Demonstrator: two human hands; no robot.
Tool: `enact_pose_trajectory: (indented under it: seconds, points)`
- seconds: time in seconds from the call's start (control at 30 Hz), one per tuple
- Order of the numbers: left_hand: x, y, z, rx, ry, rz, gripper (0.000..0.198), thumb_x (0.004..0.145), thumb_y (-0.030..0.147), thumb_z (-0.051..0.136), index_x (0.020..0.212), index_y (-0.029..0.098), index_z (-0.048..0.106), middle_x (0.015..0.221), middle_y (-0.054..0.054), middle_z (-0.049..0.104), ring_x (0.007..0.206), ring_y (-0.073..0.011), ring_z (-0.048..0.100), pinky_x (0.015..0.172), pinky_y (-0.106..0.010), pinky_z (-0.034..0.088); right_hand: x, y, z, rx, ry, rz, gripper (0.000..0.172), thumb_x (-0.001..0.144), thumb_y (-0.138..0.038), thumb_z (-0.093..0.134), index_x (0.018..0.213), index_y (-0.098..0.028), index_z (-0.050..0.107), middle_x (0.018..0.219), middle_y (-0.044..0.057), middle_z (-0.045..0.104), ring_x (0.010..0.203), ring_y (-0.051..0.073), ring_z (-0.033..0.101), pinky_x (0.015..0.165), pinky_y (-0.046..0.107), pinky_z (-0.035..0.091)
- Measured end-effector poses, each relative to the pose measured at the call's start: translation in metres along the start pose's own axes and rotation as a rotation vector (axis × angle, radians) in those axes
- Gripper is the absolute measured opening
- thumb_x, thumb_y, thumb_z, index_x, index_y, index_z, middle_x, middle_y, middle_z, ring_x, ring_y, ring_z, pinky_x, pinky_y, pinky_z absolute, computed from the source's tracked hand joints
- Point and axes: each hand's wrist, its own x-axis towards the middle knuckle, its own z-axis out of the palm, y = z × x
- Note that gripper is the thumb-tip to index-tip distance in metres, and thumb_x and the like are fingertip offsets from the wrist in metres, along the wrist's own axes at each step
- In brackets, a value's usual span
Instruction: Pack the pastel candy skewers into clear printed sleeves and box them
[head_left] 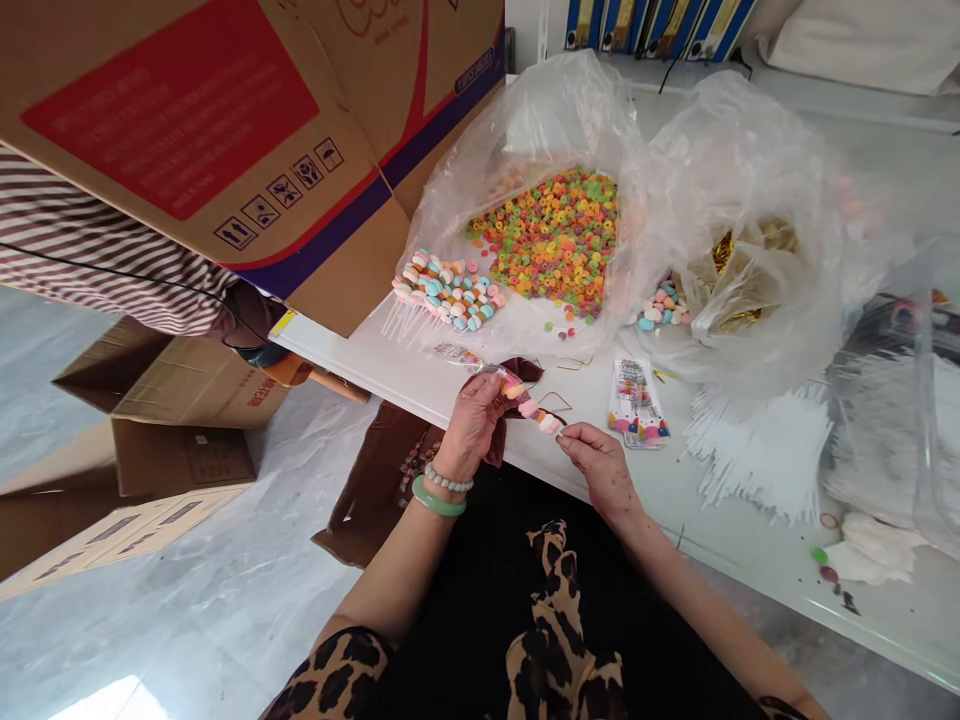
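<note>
Your left hand [478, 402] and right hand [594, 458] were pinched closed around the candy skewer [529, 408] between them; over-tight squeezing could have squashed its sweets [549, 424].

Blue binders [621, 26] and a pale bundle [862, 45] sit right of the big printed carton [289, 130], striped clothing [97, 250] shows partly behind it, open boxes [191, 395] lie below it.

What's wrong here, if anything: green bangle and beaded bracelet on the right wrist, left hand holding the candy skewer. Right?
Wrong wrist: the head view shows the green bangle and beaded bracelet on the left wrist. The left hand does hold the candy skewer.
</note>
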Motion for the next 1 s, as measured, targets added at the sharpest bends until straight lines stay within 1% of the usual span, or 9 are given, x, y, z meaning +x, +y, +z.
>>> enact_pose_trajectory:
  seconds: [0.1, 0.23, 0.33, 0.47, 0.6, 0.7, 0.8, 0.9, 1.0]
  points:
    - [-0.001, 0.001, 0.003, -0.007, 0.068, 0.002, 0.034, 0.072, 0.046, 0.074, 0.076, 0.013, 0.064, 0.072, -0.006, 0.068, 0.067, -0.0195, 0.067, 0.073, -0.038, 0.056, -0.002, -0.002, 0.001, -0.129, 0.018, -0.109, 0.017, 0.076, -0.035, 0.063, 0.068, -0.020, 0.062, 0.061, -0.004, 0.045, 0.060, 0.012, 0.038, 0.057, 0.026, 0.030]
    - [-0.002, 0.002, 0.010, -0.018, 0.224, -0.097, 0.036, 0.075, 0.048, 0.070, 0.078, 0.014, 0.061, 0.072, -0.007, 0.068, 0.066, -0.0221, 0.068, 0.064, -0.036, 0.055, -0.006, -0.005, 0.007, -0.314, 0.043, -0.235, 0.017, 0.080, -0.034, 0.058, 0.070, -0.021, 0.060, 0.064, -0.002, 0.050, 0.064, 0.014, 0.044, 0.063, 0.027, 0.035]
    - [-0.004, -0.002, 0.014, -0.004, 0.197, -0.081, 0.031, 0.078, 0.043, 0.067, 0.075, 0.014, 0.059, 0.071, -0.007, 0.067, 0.064, -0.0202, 0.067, 0.060, -0.033, 0.053, -0.008, -0.005, 0.009, -0.403, 0.065, -0.307, 0.018, 0.081, -0.035, 0.056, 0.071, -0.021, 0.061, 0.067, -0.001, 0.054, 0.066, 0.015, 0.046, 0.065, 0.027, 0.036]
    - [-0.007, -0.013, 0.015, -0.007, 0.124, 0.013, 0.024, 0.080, 0.036, 0.067, 0.076, 0.014, 0.061, 0.071, -0.004, 0.065, 0.059, -0.0140, 0.062, 0.063, -0.030, 0.052, -0.003, 0.001, 0.008, -0.255, 0.080, -0.177, 0.018, 0.077, -0.037, 0.059, 0.069, -0.021, 0.061, 0.061, -0.003, 0.049, 0.061, 0.014, 0.042, 0.060, 0.027, 0.033]
    - [-0.007, -0.016, 0.013, -0.027, 0.108, 0.008, 0.023, 0.078, 0.036, 0.070, 0.081, 0.014, 0.063, 0.077, -0.004, 0.067, 0.068, -0.0152, 0.065, 0.071, -0.031, 0.053, 0.004, 0.009, 0.006, -0.060, 0.009, -0.030, 0.018, 0.073, -0.038, 0.063, 0.068, -0.021, 0.060, 0.055, -0.005, 0.039, 0.054, 0.012, 0.033, 0.054, 0.026, 0.028]
    - [-0.005, -0.009, 0.012, -0.061, 0.167, -0.080, 0.033, 0.081, 0.048, 0.065, 0.080, 0.015, 0.061, 0.071, -0.004, 0.066, 0.068, -0.0187, 0.067, 0.073, -0.036, 0.054, 0.004, 0.011, 0.007, -0.053, -0.008, -0.026, 0.019, 0.073, -0.038, 0.062, 0.067, -0.020, 0.060, 0.056, -0.005, 0.039, 0.055, 0.012, 0.032, 0.054, 0.026, 0.027]
    - [-0.001, -0.001, 0.010, -0.040, 0.263, -0.202, 0.038, 0.080, 0.055, 0.062, 0.077, 0.017, 0.057, 0.065, -0.004, 0.064, 0.063, -0.0217, 0.067, 0.068, -0.039, 0.055, 0.002, 0.008, 0.008, -0.108, 0.003, -0.053, 0.019, 0.073, -0.038, 0.061, 0.066, -0.020, 0.059, 0.057, -0.005, 0.040, 0.057, 0.012, 0.034, 0.056, 0.027, 0.029]
    - [0.002, 0.002, 0.007, 0.010, 0.305, -0.267, 0.030, 0.081, 0.045, 0.064, 0.075, 0.016, 0.057, 0.063, -0.004, 0.064, 0.061, -0.0208, 0.067, 0.066, -0.037, 0.055, -0.001, 0.004, 0.008, -0.209, 0.009, -0.099, 0.018, 0.075, -0.036, 0.060, 0.065, -0.020, 0.058, 0.059, -0.004, 0.043, 0.061, 0.013, 0.038, 0.061, 0.027, 0.031]
    - [0.003, 0.000, 0.006, -0.002, 0.289, -0.223, 0.017, 0.082, 0.030, 0.060, 0.075, 0.014, 0.059, 0.063, -0.004, 0.063, 0.061, -0.0179, 0.065, 0.068, -0.036, 0.056, -0.001, 0.004, 0.006, -0.254, 0.020, -0.124, 0.018, 0.076, -0.036, 0.059, 0.067, -0.021, 0.059, 0.061, -0.004, 0.045, 0.063, 0.014, 0.040, 0.063, 0.027, 0.032]
